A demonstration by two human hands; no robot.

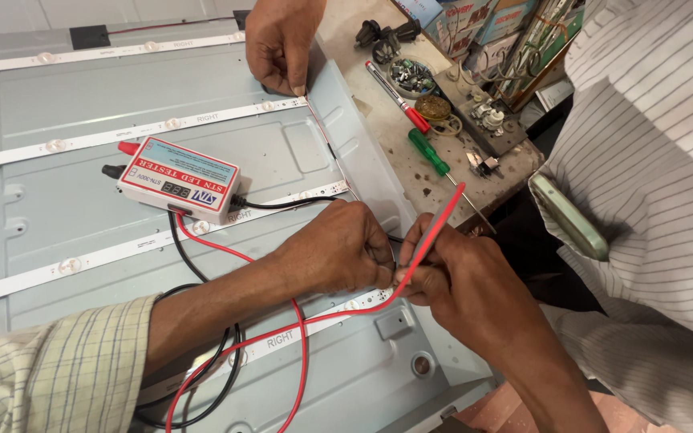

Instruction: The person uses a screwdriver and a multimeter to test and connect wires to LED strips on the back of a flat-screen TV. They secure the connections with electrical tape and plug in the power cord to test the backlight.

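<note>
Right hand (455,269) pinches red probe (441,220); left hand (346,248) hides black probe's tip.

Head view, steeply down, close over metal panel (202,160)

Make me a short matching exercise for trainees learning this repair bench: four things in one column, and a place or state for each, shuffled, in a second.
Things:
1. white tester box
2. red probe
3. green-handled screwdriver
4. co-worker's hand

Places or states:
A. lying on the workbench beside the panel
B. pinching the end of an upper light strip
C. resting on the metal back panel, leads plugged in
D. held in the right hand, next to the left hand

Pairs: 1-C, 2-D, 3-A, 4-B
</note>
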